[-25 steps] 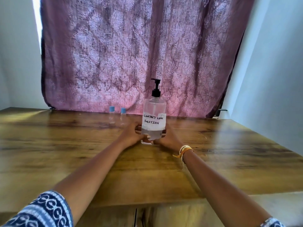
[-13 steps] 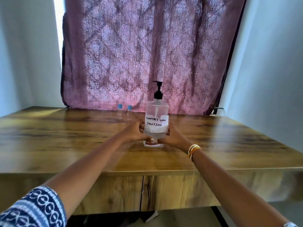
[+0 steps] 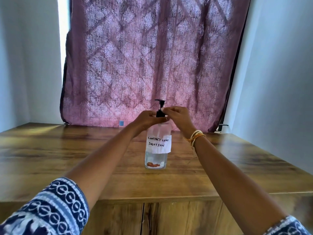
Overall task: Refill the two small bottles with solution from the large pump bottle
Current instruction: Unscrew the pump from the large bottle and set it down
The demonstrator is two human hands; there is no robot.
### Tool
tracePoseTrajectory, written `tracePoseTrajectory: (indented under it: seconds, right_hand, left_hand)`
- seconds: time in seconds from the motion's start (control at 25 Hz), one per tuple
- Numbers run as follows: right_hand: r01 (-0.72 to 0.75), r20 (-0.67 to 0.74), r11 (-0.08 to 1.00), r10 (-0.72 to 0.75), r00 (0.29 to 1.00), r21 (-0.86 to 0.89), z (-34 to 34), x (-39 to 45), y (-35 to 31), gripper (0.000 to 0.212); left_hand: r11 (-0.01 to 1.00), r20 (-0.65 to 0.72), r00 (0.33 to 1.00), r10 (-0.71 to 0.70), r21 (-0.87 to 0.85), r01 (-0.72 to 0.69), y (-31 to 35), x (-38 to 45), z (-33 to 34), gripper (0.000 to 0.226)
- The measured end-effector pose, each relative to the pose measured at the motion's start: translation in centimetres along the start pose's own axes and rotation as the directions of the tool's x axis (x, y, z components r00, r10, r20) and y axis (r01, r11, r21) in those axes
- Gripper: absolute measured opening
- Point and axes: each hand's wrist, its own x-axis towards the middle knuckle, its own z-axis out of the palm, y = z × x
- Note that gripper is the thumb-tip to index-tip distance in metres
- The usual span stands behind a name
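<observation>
- Both of our hands meet at the top of the large pump bottle (image 3: 156,145): our left hand (image 3: 145,120) curls round the neck from the left, just under the black pump head (image 3: 160,108), and our right hand (image 3: 179,118) comes in from the right.
- Our right fingers (image 3: 166,109) pinch the pump collar, thumb and fingertips closed on the black plastic; the spout points left above our left knuckles.
- We see the bottle standing upright on the wooden table (image 3: 50,158), directly below both hands, its clear body between our two forearms.
- Its white paper label (image 3: 159,143) reads "CONTACT LENS SOLUTION" by hand and faces us; clear liquid fills the lower part of the bottle.
- We can make out one small bottle only by its blue cap (image 3: 121,123), far back near the curtain (image 3: 152,61), left of our left hand and well apart from the pump bottle; its body is too faint to read, and we cannot tell where the second small bottle is.
- Our right wrist carries gold bangles (image 3: 196,135), and a blue patterned sleeve (image 3: 50,212) covers our left upper arm.
</observation>
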Motion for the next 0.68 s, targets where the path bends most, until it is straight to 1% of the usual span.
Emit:
tracePoseTrajectory:
  seconds: [0.08, 0.12, 0.2, 0.28, 0.36, 0.44, 0.48, 0.52, 0.56, 0.6, 0.68]
  right_hand:
    - [0.0, 0.036, 0.996, 0.003, 0.999, -0.094, 0.1, 0.6, -0.5, 0.021]
    - [-0.005, 0.05, 0.99, 0.012, 0.999, -0.144, 0.2, 0.9, -0.6, 0.026]
    - [0.002, 0.053, 0.973, 0.01, 0.999, -0.233, 0.5, 1.6, -0.4, 0.03]
    - [0.064, 0.051, 0.945, -0.05, 0.997, -0.321, 0.7, 2.0, -0.3, 0.03]
    - [0.135, 0.061, 0.926, -0.121, 0.991, -0.352, 0.6, 2.3, 0.0, 0.03]
    - [0.174, 0.107, 0.933, -0.147, 0.983, -0.316, 0.3, 2.5, 0.4, 0.029]
    - [0.179, 0.156, 0.951, -0.142, 0.977, -0.254, 0.1, 2.6, 0.6, 0.025]
    - [0.171, 0.222, 0.973, -0.135, 0.966, -0.154, -0.1, 2.7, 0.7, 0.018]
    - [0.15, 0.288, 0.987, -0.129, 0.949, -0.052, -0.4, 2.8, 0.8, 0.015]
    - [0.113, 0.342, 0.993, -0.118, 0.932, 0.033, -0.7, 3.0, 0.9, 0.017]
    - [0.031, 0.412, 0.994, -0.074, 0.908, 0.109, -0.8, 3.3, 0.8, 0.021]
  left_hand:
    - [1.0, 0.04, 0.999, 0.012, -0.024, -0.011, -0.6, 0.2, 0.4, 0.041]
    - [0.999, 0.037, 0.999, 0.011, -0.048, -0.01, -1.0, 0.3, 0.6, 0.031]
    - [0.997, 0.014, 1.0, 0.017, -0.078, -0.016, -1.5, 0.4, 0.7, 0.013]
    - [0.997, 0.016, 0.999, 0.028, -0.073, -0.027, -1.7, 0.4, 0.8, 0.008]
    - [0.997, 0.01, 0.999, 0.034, -0.075, -0.033, -1.8, 0.3, 0.8, 0.013]
    - [0.995, 0.002, 0.999, 0.043, -0.087, -0.042, -2.0, 0.3, 0.9, 0.023]
    - [0.995, 0.001, 0.999, 0.043, -0.094, -0.043, -2.2, 0.4, 0.9, 0.03]
    - [0.994, 0.003, 0.999, 0.036, -0.104, -0.035, -2.3, 0.4, 0.9, 0.037]
    - [0.993, 0.003, 1.0, 0.026, -0.115, -0.025, -2.4, 0.5, 0.9, 0.042]
    - [0.992, 0.0, 1.0, 0.021, -0.121, -0.021, -2.4, 0.5, 0.9, 0.043]
    - [0.992, -0.012, 1.0, 0.016, -0.122, -0.017, -2.4, 0.6, 0.9, 0.042]
